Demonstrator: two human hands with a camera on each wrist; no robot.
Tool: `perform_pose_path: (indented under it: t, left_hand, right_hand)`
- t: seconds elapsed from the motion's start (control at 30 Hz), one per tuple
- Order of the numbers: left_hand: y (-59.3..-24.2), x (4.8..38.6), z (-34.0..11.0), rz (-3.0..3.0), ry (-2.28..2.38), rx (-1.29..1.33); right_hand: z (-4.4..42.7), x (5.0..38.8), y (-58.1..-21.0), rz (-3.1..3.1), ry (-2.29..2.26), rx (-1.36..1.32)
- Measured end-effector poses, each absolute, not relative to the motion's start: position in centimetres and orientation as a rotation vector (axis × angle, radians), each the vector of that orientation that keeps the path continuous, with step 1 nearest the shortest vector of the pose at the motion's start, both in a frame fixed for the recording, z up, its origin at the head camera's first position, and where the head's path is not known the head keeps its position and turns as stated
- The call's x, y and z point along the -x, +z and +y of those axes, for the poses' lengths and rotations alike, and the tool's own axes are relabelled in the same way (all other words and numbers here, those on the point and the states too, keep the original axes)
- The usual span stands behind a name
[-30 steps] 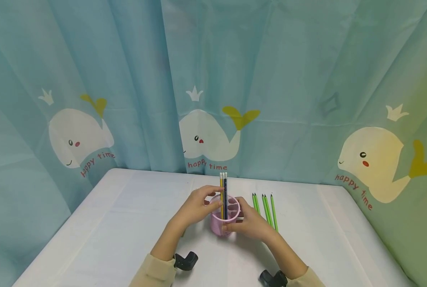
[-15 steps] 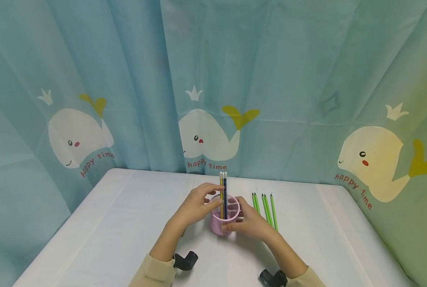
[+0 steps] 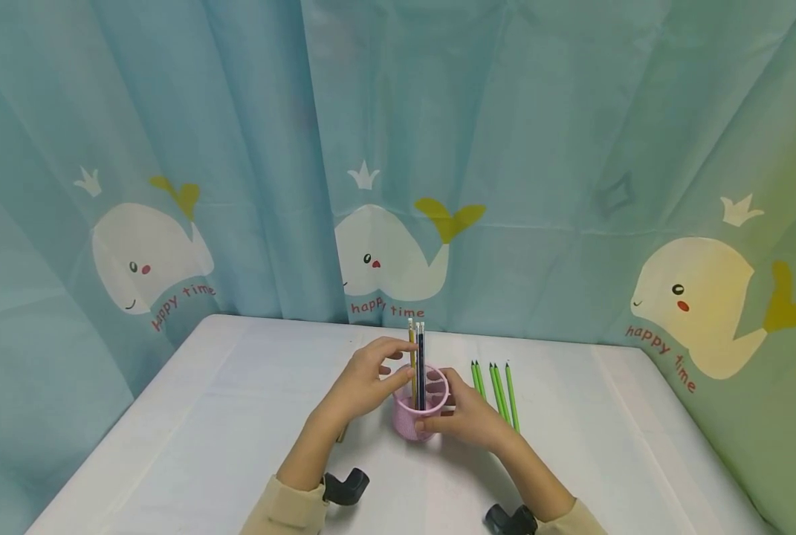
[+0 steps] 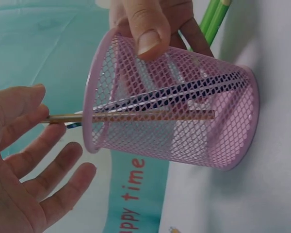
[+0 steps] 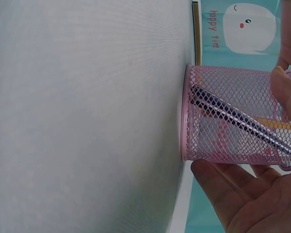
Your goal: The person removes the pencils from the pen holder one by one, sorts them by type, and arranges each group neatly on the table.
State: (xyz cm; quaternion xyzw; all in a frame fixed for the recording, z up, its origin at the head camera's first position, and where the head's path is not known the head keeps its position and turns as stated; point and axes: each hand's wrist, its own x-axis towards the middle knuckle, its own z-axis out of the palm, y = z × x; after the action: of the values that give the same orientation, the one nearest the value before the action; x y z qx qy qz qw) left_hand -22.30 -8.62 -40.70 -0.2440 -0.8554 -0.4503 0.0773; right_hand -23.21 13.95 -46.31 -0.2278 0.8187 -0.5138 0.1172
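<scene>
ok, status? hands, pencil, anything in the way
Left fingers pinching yellow pencil, lower end inside pink mesh cup, short of the base. Right fingers gripping cup. Dark pencils share cup; no obstruction seen.

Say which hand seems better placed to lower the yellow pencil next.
Probably the left hand: it pinches the yellow pencil, whose lower end hangs inside the pink mesh cup, above its base. The right hand grips the cup.

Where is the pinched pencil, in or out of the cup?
Partly in: the yellow pencil ends inside the pink cup above its base, top protruding.
</scene>
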Motion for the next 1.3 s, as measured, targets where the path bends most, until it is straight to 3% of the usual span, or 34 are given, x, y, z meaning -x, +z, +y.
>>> perform_pose_path:
  t: [1.3]
  left_hand:
    - [-38.4, 21.4, -9.7, -2.411, -1.326, 0.669]
  right_hand:
    - [13.8, 23.2, -46.3, 2.4, -1.525, 0.67]
